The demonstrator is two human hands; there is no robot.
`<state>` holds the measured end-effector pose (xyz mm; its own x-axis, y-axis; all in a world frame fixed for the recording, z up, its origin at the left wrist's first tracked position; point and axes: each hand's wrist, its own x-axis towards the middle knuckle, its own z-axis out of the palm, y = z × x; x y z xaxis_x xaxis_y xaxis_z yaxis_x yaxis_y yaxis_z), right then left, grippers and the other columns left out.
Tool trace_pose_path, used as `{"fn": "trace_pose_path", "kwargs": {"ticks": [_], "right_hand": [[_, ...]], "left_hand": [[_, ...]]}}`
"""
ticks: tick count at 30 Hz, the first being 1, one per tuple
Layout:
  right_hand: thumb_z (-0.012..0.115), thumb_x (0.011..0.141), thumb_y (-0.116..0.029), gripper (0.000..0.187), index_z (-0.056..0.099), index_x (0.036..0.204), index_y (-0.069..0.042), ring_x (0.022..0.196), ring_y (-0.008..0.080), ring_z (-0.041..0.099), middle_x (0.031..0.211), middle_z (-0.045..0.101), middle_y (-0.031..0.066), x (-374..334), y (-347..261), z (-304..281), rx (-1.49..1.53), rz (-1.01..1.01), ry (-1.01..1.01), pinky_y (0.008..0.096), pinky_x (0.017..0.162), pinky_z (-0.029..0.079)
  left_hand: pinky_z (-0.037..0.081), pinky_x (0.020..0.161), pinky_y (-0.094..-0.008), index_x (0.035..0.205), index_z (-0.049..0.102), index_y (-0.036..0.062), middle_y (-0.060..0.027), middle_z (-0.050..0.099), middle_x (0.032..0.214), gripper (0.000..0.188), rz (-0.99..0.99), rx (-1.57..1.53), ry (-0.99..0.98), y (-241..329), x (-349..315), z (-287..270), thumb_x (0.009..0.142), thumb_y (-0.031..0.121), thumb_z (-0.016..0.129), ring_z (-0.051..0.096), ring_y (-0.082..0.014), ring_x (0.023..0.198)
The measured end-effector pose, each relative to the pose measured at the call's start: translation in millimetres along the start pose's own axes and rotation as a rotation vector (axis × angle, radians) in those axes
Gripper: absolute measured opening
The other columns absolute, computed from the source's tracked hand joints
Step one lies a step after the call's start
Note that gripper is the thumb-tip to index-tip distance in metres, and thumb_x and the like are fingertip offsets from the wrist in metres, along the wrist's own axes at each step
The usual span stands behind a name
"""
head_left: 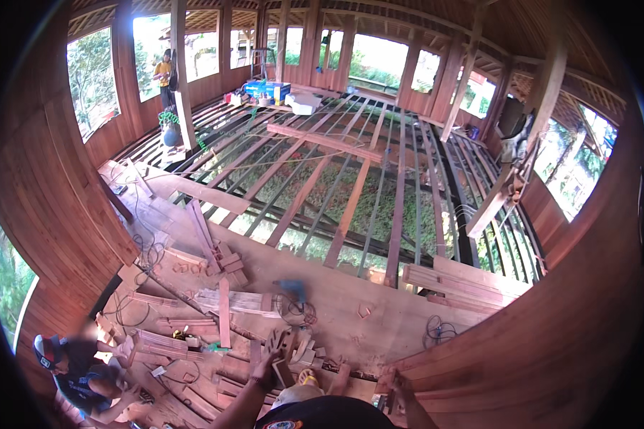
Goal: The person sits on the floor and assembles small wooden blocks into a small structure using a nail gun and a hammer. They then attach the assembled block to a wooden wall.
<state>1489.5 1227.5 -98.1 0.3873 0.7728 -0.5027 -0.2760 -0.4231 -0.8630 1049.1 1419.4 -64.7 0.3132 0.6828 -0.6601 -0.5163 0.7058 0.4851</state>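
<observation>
My left hand [268, 360] reaches forward just left of my knee, its fingers stretched out. It lies against a short wooden block [285, 373], and whether it bears on the block is unclear. On the other side, my right hand [402, 390] is closed at a small wooden piece [383, 387] beside the plank wall; its fingertips are partly hidden. Between my hands shows a foot in a yellow sandal [307, 377]. Ahead on the boards lies a blue power tool [291, 289] with a dark cord. Wood offcuts [309, 354] are scattered close to my left hand.
A co-worker [86, 372] sits low at the left among stacked slats [166, 343]. Beyond the boarded floor [336, 300], open joists [350, 207] span a drop to greenery. Planks [465, 286] are piled at right. Another person [164, 75] stands far left near a post [181, 86].
</observation>
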Motion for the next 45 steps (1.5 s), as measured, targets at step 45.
{"fn": "trace_pose_path", "kwargs": {"ticks": [45], "right_hand": [[0.064, 0.094, -0.021, 0.019, 0.054, 0.1, -0.007, 0.071, 0.0168, 0.058, 0.085, 0.058, 0.004, 762, -388, 238, -1.189, 0.228, -0.739, 0.0337, 0.065, 0.05]], "left_hand": [[0.057, 0.073, -0.0457, 0.107, 0.068, 0.0164, -0.0044, 0.068, 0.088, 0.039, 0.371, -0.795, 0.854, 202, 335, 187, 0.083, 0.046, 0.075, 0.068, -0.0212, 0.075]]}}
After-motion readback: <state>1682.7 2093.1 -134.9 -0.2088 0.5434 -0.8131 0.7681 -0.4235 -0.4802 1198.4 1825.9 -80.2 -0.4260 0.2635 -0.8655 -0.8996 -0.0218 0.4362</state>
